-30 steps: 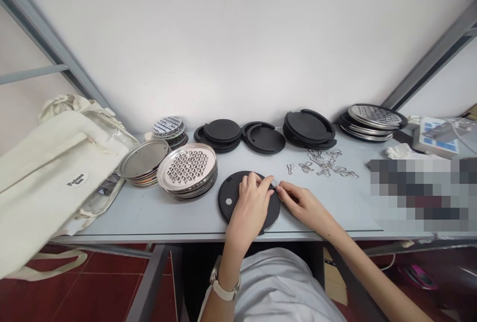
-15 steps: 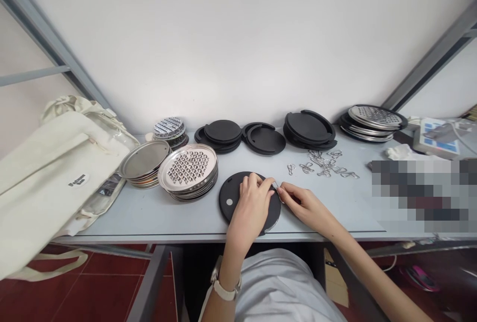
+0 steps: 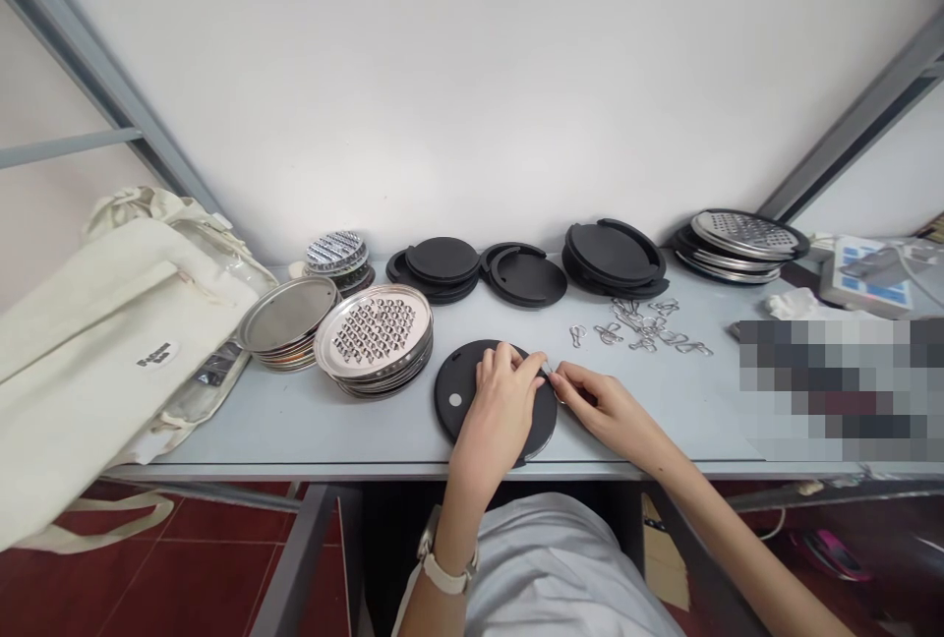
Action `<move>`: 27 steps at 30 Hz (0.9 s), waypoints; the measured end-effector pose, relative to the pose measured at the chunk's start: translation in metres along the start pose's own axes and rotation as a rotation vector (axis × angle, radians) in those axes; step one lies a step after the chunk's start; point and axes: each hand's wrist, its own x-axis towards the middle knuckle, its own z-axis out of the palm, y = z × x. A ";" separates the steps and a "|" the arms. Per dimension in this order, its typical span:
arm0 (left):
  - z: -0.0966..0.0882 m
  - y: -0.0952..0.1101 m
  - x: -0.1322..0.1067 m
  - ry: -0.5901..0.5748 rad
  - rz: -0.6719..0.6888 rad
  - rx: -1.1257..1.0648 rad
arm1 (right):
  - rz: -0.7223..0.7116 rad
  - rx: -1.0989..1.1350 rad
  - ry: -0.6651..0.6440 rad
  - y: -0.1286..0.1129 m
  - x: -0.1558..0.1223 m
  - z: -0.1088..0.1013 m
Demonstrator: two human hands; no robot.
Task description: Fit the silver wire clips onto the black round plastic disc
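Observation:
A round black plastic disc (image 3: pixel 455 424) with a pale round spot lies flat near the table's front edge. Across its top rests my left hand (image 3: pixel 503 399), fingers bent and closed against the disc, the thumb and forefinger at its upper right edge. There, my right hand (image 3: pixel 596 405) pinches a small metal clip (image 3: pixel 548 371), mostly hidden between the fingertips. Beyond that hand, several loose wire clips (image 3: pixel 649 325) are scattered on the tabletop.
Left of the disc stand a stack of metal grater plates (image 3: pixel 375 334) and a stack of plain metal discs (image 3: pixel 286 316). Black discs (image 3: pixel 442 260) line the wall, with a grater stack (image 3: pixel 744 236) at right. A cream bag (image 3: pixel 118 322) covers the left end.
Both hands stay at the disc's upper right edge with hardly any movement. The whole view has shifted very slightly.

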 end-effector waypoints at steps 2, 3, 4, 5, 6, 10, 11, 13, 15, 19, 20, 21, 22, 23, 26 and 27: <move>-0.001 0.000 0.000 0.000 0.001 -0.006 | -0.001 -0.002 -0.002 0.001 0.000 0.000; -0.001 0.000 -0.001 -0.001 0.001 -0.009 | -0.001 -0.002 -0.006 0.001 0.000 0.000; -0.001 0.000 -0.001 -0.003 0.002 -0.014 | -0.002 0.001 -0.010 0.002 0.000 0.000; -0.002 0.000 -0.001 -0.005 0.002 -0.018 | -0.003 0.003 -0.013 0.002 0.000 0.000; -0.002 0.000 -0.001 -0.007 0.003 -0.023 | -0.004 0.005 -0.014 0.003 0.000 0.000; -0.003 -0.001 -0.001 -0.010 0.007 -0.047 | 0.007 0.003 -0.011 0.004 0.000 0.001; -0.003 -0.001 -0.001 -0.012 0.007 -0.054 | 0.009 0.003 -0.010 0.004 0.000 0.001; -0.003 -0.002 -0.001 -0.016 0.006 -0.069 | 0.013 0.002 -0.012 0.003 0.000 0.001; -0.003 -0.002 -0.001 -0.020 0.005 -0.078 | 0.016 0.003 -0.014 0.003 0.000 0.001; -0.003 -0.003 -0.001 -0.019 0.011 -0.077 | 0.018 0.013 -0.007 0.002 0.000 0.001; -0.003 -0.003 -0.001 -0.018 0.011 -0.076 | 0.018 0.014 -0.004 0.003 -0.001 0.001; -0.003 -0.003 -0.001 -0.017 0.012 -0.076 | 0.018 0.014 -0.003 0.003 -0.001 0.001; -0.003 -0.003 -0.001 -0.017 0.013 -0.075 | 0.017 0.014 -0.003 0.004 -0.001 0.001; -0.003 -0.003 -0.001 -0.018 0.014 -0.075 | 0.017 0.014 -0.001 0.005 -0.001 0.001; -0.003 -0.003 -0.001 -0.018 0.018 -0.072 | 0.012 0.017 0.000 0.006 0.000 0.002; -0.003 -0.003 -0.001 -0.018 0.019 -0.073 | 0.009 0.018 0.001 0.006 0.000 0.002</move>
